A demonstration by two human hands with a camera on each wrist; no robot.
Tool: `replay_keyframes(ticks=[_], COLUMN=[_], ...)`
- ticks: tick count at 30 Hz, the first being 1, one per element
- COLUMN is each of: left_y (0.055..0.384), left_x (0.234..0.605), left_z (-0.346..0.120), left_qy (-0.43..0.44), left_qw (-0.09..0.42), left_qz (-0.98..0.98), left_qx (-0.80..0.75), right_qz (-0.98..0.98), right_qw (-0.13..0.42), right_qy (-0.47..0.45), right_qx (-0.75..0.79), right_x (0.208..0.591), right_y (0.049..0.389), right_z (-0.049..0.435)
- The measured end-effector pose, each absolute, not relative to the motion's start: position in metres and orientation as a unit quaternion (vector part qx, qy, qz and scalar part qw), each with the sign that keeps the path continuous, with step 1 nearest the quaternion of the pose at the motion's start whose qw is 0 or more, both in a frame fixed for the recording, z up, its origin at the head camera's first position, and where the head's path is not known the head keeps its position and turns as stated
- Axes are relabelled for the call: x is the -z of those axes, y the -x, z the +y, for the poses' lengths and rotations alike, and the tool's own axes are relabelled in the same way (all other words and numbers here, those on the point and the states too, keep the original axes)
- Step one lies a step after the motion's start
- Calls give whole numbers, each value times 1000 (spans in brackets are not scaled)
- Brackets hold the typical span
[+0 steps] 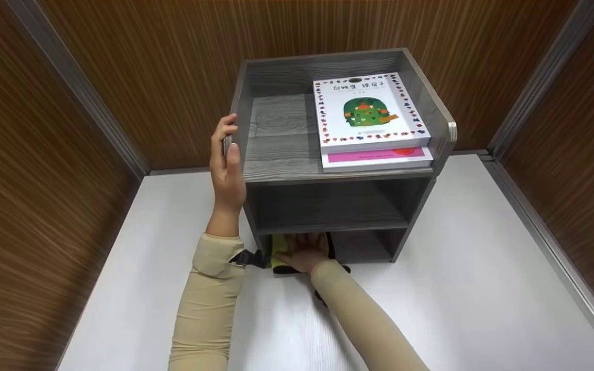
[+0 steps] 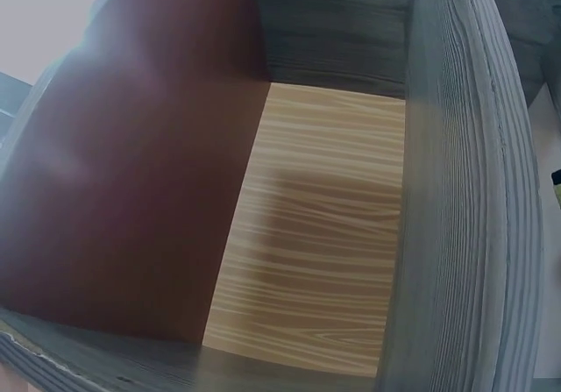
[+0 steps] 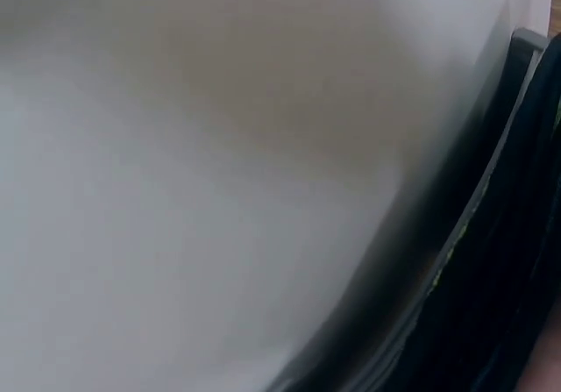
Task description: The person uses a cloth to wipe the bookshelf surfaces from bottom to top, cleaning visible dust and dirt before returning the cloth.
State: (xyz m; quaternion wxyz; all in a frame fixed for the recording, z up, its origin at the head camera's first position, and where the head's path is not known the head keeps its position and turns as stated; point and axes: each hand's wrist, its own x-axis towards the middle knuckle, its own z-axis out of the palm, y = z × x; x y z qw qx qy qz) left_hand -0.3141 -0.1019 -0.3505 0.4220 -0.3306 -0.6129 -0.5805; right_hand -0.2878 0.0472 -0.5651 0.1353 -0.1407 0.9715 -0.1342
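My left hand holds the left side panel of a small grey wood-grain shelf, thumb and fingers about the panel's edge. Low down, in the left part of the bottom compartment, lies a soft-looking yellow and black thing; its exact kind is unclear. On top of it rests my right hand, thumb spread out to the left and fingers reaching inward. Black fabric with yellow-green stitching fills the right side of the right wrist view. The left wrist view looks into the shelf's top tray.
Two books lie stacked on the right of the top tray, a white one above one with a pink cover strip. The shelf stands on a white table. Brown wood-grain panels enclose the back and sides.
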Motion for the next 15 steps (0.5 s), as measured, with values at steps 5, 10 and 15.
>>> replay_keyframes(ticks=[5,10,15], left_y=[314,313,313], left_x=[351,350,351], left_z=[-102,-103,-102], left_qy=[333,335,333], left_qw=[421,420,416], left_qz=[-611,-606,-607], left_qx=[582,587,589], right_qz=[975,976,974], right_qw=[138,134,124], right_qy=[122,105,89], right_qx=[125,137,170], right_x=[565,566,573], right_y=[289,292,296], right_z=[64,84,109])
